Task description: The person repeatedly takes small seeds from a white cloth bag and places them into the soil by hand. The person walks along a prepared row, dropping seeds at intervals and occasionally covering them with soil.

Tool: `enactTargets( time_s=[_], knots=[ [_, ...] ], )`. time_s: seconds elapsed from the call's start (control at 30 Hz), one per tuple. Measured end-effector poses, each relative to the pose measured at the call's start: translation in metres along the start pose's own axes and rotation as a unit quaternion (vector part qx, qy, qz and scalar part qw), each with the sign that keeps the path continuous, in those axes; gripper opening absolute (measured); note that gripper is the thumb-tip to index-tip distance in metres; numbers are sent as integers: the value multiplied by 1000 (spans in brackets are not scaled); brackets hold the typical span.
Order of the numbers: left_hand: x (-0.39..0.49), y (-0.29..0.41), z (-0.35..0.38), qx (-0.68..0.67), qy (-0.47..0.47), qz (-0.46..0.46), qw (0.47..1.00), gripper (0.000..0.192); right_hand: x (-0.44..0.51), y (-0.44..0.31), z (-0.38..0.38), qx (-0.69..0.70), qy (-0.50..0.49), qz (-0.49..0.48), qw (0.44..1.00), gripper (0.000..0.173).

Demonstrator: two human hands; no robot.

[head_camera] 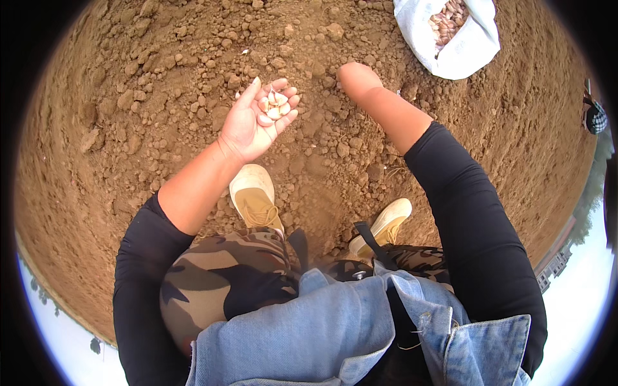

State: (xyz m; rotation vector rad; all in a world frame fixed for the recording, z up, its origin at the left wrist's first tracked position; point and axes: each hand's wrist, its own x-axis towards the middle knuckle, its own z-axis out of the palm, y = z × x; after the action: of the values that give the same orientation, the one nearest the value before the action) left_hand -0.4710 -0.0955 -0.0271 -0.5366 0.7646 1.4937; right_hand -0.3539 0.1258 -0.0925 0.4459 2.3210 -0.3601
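My left hand (pixel 244 128) is turned palm up above the loose brown soil (pixel 309 169), cupping several pale garlic cloves (pixel 276 106). Its fingers are partly curled around the small pile. To the right, my right hand (pixel 358 81) points down at the ground, seen from the back of the hand and wrist. The fingers there are hidden, so whether they hold anything does not show. Beyond it stands a white woven sack (pixel 461 60) with its mouth rolled open. More garlic cloves (pixel 449 24), pinkish brown, fill the inside.
My tan canvas shoes, left (pixel 253 193) and right (pixel 386 224), stand on the soil below my hands. Clods (pixel 125 99) cover the ground. A small pale piece (pixel 245 51) lies beyond my left hand. Another person (pixel 597 118) is far off at the right rim.
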Motion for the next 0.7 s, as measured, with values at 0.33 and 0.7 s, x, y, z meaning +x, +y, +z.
enactTargets(
  time_s=[0.33, 0.7],
  knots=[
    [-7, 4, 13, -5, -20, 7, 1000, 48, -34, -31, -28, 84, 161, 37, 983, 17],
    [16, -1, 3, -18, -87, -2, 996, 39, -72, -96, -51, 336, 307, -161, 876, 21]
  ],
)
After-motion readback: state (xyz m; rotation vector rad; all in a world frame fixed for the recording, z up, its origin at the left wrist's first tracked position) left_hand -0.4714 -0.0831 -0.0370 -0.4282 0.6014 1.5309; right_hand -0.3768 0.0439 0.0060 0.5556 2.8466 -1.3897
